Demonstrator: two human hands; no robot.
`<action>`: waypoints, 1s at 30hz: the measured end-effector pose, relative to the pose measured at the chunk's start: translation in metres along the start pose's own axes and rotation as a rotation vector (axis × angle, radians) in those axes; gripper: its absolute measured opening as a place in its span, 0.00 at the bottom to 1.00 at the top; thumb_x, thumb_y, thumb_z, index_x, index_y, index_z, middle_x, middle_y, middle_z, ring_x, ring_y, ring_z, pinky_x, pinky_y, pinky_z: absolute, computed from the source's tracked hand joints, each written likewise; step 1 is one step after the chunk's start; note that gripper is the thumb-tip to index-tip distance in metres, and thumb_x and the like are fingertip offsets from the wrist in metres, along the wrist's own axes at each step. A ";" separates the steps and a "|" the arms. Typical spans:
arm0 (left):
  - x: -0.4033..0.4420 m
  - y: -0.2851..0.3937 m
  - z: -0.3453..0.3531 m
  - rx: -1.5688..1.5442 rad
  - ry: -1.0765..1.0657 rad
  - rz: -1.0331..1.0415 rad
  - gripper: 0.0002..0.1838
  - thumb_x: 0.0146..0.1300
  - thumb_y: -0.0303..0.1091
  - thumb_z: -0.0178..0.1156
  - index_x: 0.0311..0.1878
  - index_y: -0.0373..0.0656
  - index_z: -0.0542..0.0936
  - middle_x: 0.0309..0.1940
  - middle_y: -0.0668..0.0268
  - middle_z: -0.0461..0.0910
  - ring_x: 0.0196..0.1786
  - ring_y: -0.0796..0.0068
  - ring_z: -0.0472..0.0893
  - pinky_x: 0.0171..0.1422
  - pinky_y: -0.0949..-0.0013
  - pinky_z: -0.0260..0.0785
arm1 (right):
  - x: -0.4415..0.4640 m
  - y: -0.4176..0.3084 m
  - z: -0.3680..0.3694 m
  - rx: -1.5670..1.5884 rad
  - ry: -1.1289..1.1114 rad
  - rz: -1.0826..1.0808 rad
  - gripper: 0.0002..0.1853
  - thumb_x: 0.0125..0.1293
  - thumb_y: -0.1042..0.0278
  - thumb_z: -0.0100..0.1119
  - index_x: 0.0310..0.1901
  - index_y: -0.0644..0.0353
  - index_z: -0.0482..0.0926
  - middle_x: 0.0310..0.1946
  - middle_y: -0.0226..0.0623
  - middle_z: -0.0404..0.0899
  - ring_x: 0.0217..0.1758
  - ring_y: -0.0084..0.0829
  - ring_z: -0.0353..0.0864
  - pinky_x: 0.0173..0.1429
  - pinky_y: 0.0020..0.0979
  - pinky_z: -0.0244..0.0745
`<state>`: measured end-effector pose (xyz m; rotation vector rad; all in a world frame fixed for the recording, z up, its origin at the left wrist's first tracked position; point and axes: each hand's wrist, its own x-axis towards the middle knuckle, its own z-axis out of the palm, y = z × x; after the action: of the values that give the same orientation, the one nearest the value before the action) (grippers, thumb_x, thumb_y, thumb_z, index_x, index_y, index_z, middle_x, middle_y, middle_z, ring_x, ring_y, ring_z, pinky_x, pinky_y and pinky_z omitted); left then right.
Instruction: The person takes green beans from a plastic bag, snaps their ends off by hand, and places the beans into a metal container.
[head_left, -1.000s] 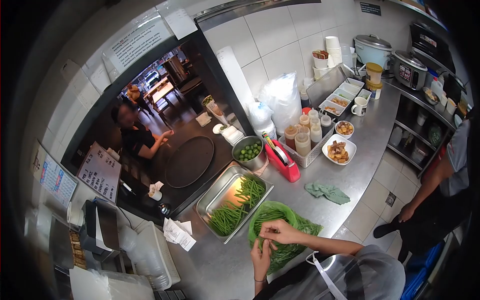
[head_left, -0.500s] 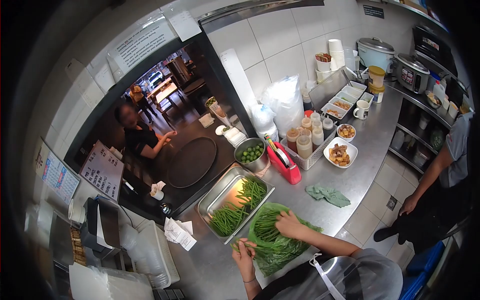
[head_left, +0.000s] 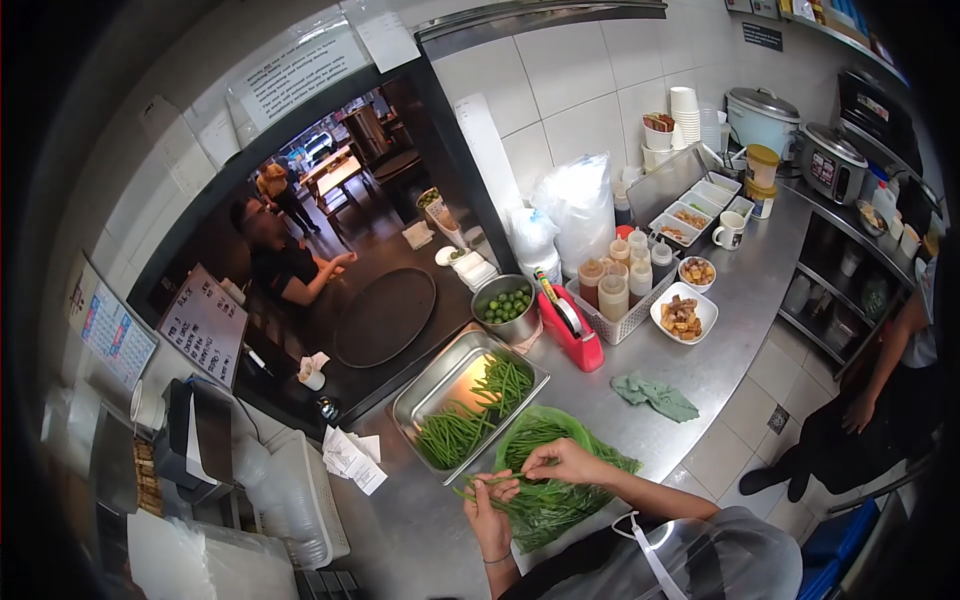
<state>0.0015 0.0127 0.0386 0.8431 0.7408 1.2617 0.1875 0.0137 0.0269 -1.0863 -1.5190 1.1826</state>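
My left hand [head_left: 488, 508] is closed around a few green beans, whose ends poke out to the left of the fingers. Close beside it, my right hand [head_left: 562, 462] has its fingertips pinched together at the beans' other end. Both hands are over an open green plastic bag [head_left: 565, 515] holding many more green beans [head_left: 540, 430]. Just behind the bag is a rectangular steel tray [head_left: 452, 377], with one pile of beans [head_left: 450, 436] at its near left and another [head_left: 503, 381] at its right.
Past the tray stand a steel pot of green limes [head_left: 503, 306], a red tape dispenser [head_left: 568, 328] and a basket of sauce bottles [head_left: 618, 325]. A green cloth [head_left: 655, 396] and a bowl of fried pieces [head_left: 684, 313] lie rightward. A co-worker [head_left: 870, 390] stands at right; receipts [head_left: 353, 462] lie left.
My right hand has come up out of the beans in the bag and moved left to meet my left hand. The co-worker at right has shifted slightly, and the view has tilted a little.
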 end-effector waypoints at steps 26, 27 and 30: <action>0.000 0.009 -0.039 -0.444 -0.014 -0.229 0.11 0.72 0.40 0.45 0.46 0.47 0.74 0.16 0.75 0.59 0.21 0.83 0.60 0.24 0.79 0.56 | 0.033 0.028 -0.009 -0.985 0.042 -0.061 0.06 0.57 0.68 0.57 0.36 0.57 0.79 0.36 0.37 0.78 0.44 0.39 0.79 0.49 0.44 0.71; 0.000 0.009 -0.039 -0.443 -0.017 -0.223 0.11 0.72 0.40 0.45 0.46 0.47 0.74 0.16 0.75 0.59 0.21 0.83 0.60 0.24 0.79 0.56 | 0.037 0.037 -0.008 -1.132 -0.025 0.031 0.08 0.57 0.69 0.57 0.38 0.59 0.79 0.39 0.38 0.78 0.47 0.41 0.78 0.51 0.47 0.70; -0.002 0.004 -0.034 -0.393 0.061 -0.270 0.10 0.72 0.39 0.45 0.47 0.48 0.74 0.19 0.74 0.63 0.23 0.82 0.63 0.26 0.78 0.59 | 0.047 0.064 -0.001 -1.055 0.001 0.035 0.12 0.57 0.71 0.55 0.44 0.60 0.78 0.47 0.41 0.76 0.54 0.42 0.74 0.54 0.48 0.70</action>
<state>-0.0298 0.0153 0.0254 0.3725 0.6042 1.1420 0.1858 0.0700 -0.0300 -1.7599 -2.1832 0.3174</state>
